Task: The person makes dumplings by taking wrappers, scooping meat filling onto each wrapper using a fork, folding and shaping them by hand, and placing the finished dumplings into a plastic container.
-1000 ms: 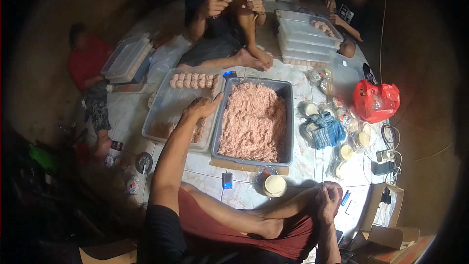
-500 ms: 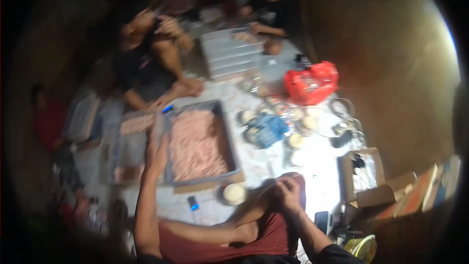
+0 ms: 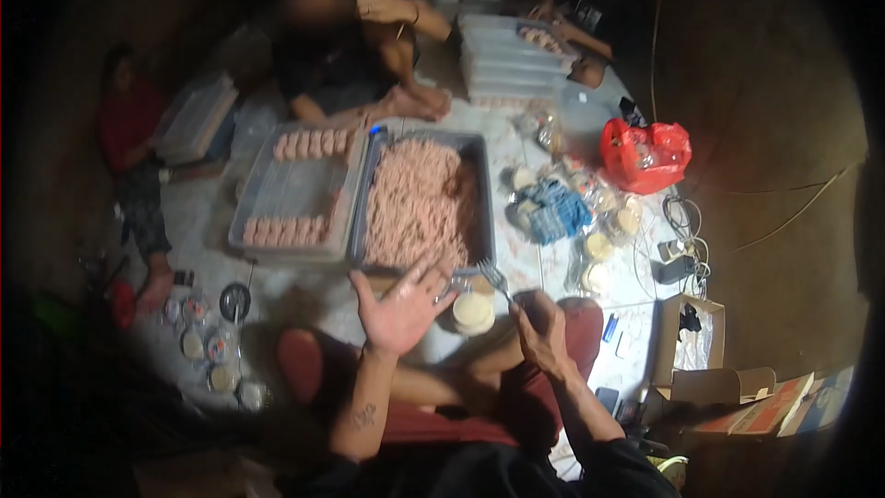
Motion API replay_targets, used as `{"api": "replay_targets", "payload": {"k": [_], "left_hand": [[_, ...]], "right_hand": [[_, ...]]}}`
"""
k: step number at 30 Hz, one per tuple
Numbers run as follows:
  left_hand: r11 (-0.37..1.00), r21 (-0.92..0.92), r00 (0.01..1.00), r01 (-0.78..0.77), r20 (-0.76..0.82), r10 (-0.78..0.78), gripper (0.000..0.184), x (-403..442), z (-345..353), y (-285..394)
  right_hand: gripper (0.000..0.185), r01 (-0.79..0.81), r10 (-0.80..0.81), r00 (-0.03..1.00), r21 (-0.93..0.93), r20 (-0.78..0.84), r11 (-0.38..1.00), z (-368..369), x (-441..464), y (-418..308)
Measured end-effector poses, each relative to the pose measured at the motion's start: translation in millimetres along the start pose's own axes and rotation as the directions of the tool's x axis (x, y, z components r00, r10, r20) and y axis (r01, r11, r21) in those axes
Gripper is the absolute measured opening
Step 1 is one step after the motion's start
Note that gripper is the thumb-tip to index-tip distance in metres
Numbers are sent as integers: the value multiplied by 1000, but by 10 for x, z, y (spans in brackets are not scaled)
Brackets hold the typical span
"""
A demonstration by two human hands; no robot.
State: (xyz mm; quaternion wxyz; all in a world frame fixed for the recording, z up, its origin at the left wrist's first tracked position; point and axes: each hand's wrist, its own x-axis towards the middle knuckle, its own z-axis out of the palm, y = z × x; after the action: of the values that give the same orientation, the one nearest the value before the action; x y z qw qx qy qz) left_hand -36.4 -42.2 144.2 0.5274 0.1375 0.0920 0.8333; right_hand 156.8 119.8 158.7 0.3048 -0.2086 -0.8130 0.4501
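My left hand (image 3: 403,312) is raised palm up with its fingers spread, just below the near edge of a grey tub (image 3: 489,212). Minced pink filling (image 3: 415,198) fills most of that tub. Closed round the handle of a fork (image 3: 494,277), my right hand (image 3: 542,327) is above my right knee, the tines pointing up toward the tub. Between my hands is a stack of pale round wrappers (image 3: 473,313). Left of the tub, a clear plastic tray (image 3: 293,186) holds rows of shaped pink pieces (image 3: 288,231) along its near and far sides.
A co-worker (image 3: 332,55) sits beyond the tub, another (image 3: 590,14) at the far right, a third (image 3: 134,129) at the left. Stacked containers (image 3: 512,60), a blue cloth (image 3: 553,210), a red bag (image 3: 645,155), cables (image 3: 687,231) and an open box (image 3: 693,341) lie around.
My left hand has left the tray's edge, come back toward me and turned palm up. My right hand has lifted a little, and the fork shows clearly. The view has swung right and partly back.
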Motion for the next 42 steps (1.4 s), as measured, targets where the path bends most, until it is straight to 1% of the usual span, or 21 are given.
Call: {"api": "replay_targets", "payload": {"k": [3, 7, 12, 14, 15, 16, 17, 18, 20, 24, 26, 28, 30, 32, 34, 35, 36, 38, 39, 40, 42], "left_hand": [[995, -93, 999, -29, 32, 32, 133, -21, 58, 43], [996, -67, 997, -51, 49, 54, 131, -19, 55, 28], [997, -37, 998, -65, -14, 64, 137, -64, -106, -22], [963, 205, 984, -174, -8, 180, 142, -47, -132, -77], [873, 450, 980, -189, 25, 199, 151, -57, -147, -84], [873, 449, 979, -191, 24, 203, 151, -51, -177, -56], [726, 650, 971, -225, 92, 219, 153, -56, -220, -12], [533, 808, 963, -253, 159, 217, 156, -62, -258, 30], [509, 823, 967, -250, 184, 178, 159, -66, -28, 174], [426, 868, 962, -255, 274, 18, 170, -25, -58, 194], [479, 852, 973, -213, 230, 25, 170, 8, 0, 126], [489, 835, 962, -253, 269, 39, 167, 48, -2, 35], [687, 706, 982, -173, 179, 62, 162, -17, 4, -85], [662, 724, 967, -191, 255, 0, 144, -72, -210, -85], [625, 780, 964, -34, 191, -186, 129, -146, -335, -49], [613, 788, 989, -55, 128, -75, 94, -203, -339, -101], [618, 784, 989, -55, 130, -76, 94, -205, -374, -130], [44, 998, 999, 34, -34, -13, 52, -173, -580, -188], [-105, 987, 986, -125, 135, 98, 31, -131, -794, -306], [-183, 983, 999, -28, 33, 22, 35, -126, -762, -301], [-198, 980, 995, -27, 46, 91, 40, -108, -776, -393]], "right_hand": [[11, 124, -127, 991, -94, -34, 988, 123, 114, -308], [10, 121, -122, 992, -137, -1, 983, 361, 132, -377], [12, 283, -278, 956, -51, 89, 958, 668, 85, -378], [7, 197, -196, 971, 1, 139, 980, 735, 13, -448], [7, 199, -197, 970, 0, 142, 980, 711, -3, -490], [5, 2, -29, 983, 153, 180, 988, 665, -15, -557], [2, -201, 131, 961, 290, 244, 935, 619, -22, -605], [2, -203, 131, 960, 291, 249, 935, 552, -11, -623], [3, -263, 109, 902, 330, 419, 907, 381, 33, -605], [8, 8, -121, 828, 205, 547, 979, 411, -44, -489], [5, 138, -198, 853, 158, 483, 978, 515, -42, -451], [13, 378, -374, 888, 39, 270, 925, 669, -41, -205], [14, 384, -364, 900, -43, 239, 922, 694, 10, -80], [11, 339, -333, 940, -122, 68, 933, 682, 105, 23], [8, 129, -148, 986, -201, -82, 971, 599, 267, 89], [9, 89, -103, 993, -218, -52, 972, 517, 367, 216], [12, 48, -54, 998, -237, -20, 970, 434, 472, 338], [17, 96, -83, 995, -332, 53, 938, 355, 693, 307], [18, 132, -102, 990, -351, 102, 927, 341, 815, 247], [16, 166, -122, 981, -325, 152, 931, 335, 921, 232], [14, 327, -204, 916, -348, 345, 878, 322, 1091, 275]]}}
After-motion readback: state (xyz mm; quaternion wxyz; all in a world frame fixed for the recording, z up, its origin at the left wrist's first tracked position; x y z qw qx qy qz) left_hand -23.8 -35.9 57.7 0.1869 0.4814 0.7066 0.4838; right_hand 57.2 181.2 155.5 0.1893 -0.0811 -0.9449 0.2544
